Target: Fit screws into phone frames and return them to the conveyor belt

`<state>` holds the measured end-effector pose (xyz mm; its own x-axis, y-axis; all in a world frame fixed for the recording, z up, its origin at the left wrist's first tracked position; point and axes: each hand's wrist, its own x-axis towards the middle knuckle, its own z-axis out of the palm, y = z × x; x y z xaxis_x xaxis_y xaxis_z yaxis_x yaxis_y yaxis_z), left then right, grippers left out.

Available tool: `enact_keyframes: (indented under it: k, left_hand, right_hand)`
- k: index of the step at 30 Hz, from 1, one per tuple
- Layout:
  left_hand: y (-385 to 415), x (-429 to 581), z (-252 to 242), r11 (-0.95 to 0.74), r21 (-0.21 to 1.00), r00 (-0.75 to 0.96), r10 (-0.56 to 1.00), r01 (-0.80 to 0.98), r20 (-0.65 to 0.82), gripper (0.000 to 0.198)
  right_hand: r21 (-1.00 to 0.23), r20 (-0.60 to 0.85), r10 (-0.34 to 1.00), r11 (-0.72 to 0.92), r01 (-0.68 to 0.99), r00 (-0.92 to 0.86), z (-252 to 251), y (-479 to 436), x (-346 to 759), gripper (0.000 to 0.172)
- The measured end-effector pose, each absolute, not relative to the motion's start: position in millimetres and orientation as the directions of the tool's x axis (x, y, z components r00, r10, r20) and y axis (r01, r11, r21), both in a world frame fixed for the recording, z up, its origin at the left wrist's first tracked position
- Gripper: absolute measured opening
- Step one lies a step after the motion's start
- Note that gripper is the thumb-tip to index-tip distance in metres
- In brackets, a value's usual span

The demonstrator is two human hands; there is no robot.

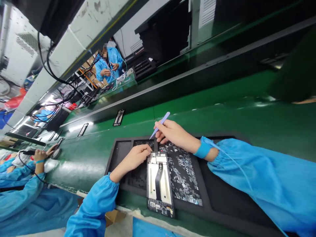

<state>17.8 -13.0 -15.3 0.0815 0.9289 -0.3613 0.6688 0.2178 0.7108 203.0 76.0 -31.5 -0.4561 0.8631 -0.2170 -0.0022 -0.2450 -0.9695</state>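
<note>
An opened phone frame [159,184], white inside with a dark flex cable, lies on a black tray [222,194] on the green bench. My left hand [137,157] is closed, its fingertips pinched at the frame's top left corner; what they hold is too small to make out. My right hand [174,133] grips light blue plastic tweezers [160,125], whose tip points down at the tray just above the frame. A blue wrist strap [203,148] with a cord sits on my right wrist. Many small shiny parts [184,174] fill the tray compartment to the right of the frame.
A green conveyor belt [103,131] runs past the tray and carries other phone frames [118,117]. At the left a co-worker in a blue coat [32,194] holds a tool. Another person in blue [108,64] works across the line. Black cables hang at upper left.
</note>
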Motion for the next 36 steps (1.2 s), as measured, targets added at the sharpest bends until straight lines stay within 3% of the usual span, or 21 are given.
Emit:
enact_keyframes:
  k: [3, 8, 11, 14, 17, 21, 24, 27, 29, 31, 33, 36]
  left_hand:
    - [-25, 14, -2, 0.222, 0.673, -0.044, 0.962, 0.705, -0.271, 0.034]
    - [-106, 48, 4, 0.285, 0.595, -0.413, 0.906, 0.751, 0.088, 0.048]
    - [-157, 93, -23, 0.24, 0.492, -0.412, 0.867, 0.837, 0.279, 0.07]
    - [-177, 126, -51, 0.24, 0.45, -0.409, 0.852, 0.86, 0.327, 0.075]
    - [-173, 130, -58, 0.255, 0.511, -0.438, 0.856, 0.821, 0.276, 0.071]
    - [-159, 100, -35, 0.274, 0.61, -0.47, 0.863, 0.743, 0.185, 0.083]
    - [-127, 70, 0, 0.223, 0.632, -0.414, 0.894, 0.742, 0.171, 0.089]
    - [-52, 47, 27, 0.115, 0.564, -0.28, 0.936, 0.818, 0.215, 0.09]
    - [17, 40, 29, 0.077, 0.517, -0.223, 0.948, 0.852, 0.226, 0.092]
    - [89, 39, 17, 0.07, 0.517, -0.209, 0.954, 0.853, 0.216, 0.092]
    - [151, 42, -3, 0.081, 0.52, -0.217, 0.954, 0.85, 0.207, 0.088]
    - [215, 48, -34, 0.095, 0.516, -0.224, 0.955, 0.851, 0.194, 0.084]
  right_hand:
    - [-0.955, -0.251, 0.86, -0.295, -0.032, -0.444, -32, 79, 203, 0.034]
    - [-0.931, -0.284, 0.874, -0.35, -0.104, -0.395, -27, 85, 210, 0.037]
    - [-0.926, -0.287, 0.884, -0.355, -0.129, -0.369, -26, 85, 211, 0.037]
    - [-0.936, -0.266, 0.904, -0.325, -0.135, -0.335, -25, 87, 211, 0.038]
    - [-0.962, -0.2, 0.937, -0.243, -0.124, -0.286, -15, 94, 221, 0.035]
    - [-0.997, -0.011, 0.966, -0.031, -0.072, -0.257, 16, 97, 264, 0.028]
    - [-0.987, 0.146, 0.96, 0.158, 0.031, -0.237, 28, 71, 301, 0.024]
    - [-0.698, 0.533, 0.756, 0.646, 0.307, -0.378, 16, 25, 314, 0.017]
    - [-0.504, 0.607, 0.618, 0.785, 0.36, -0.499, -1, -2, 310, 0.021]
    - [-0.391, 0.618, 0.558, 0.829, 0.399, -0.553, -16, -20, 302, 0.021]
    - [-0.409, 0.596, 0.582, 0.813, 0.415, -0.553, -27, -24, 296, 0.021]
    - [-0.67, 0.427, 0.783, 0.61, 0.423, -0.452, -31, -11, 293, 0.023]
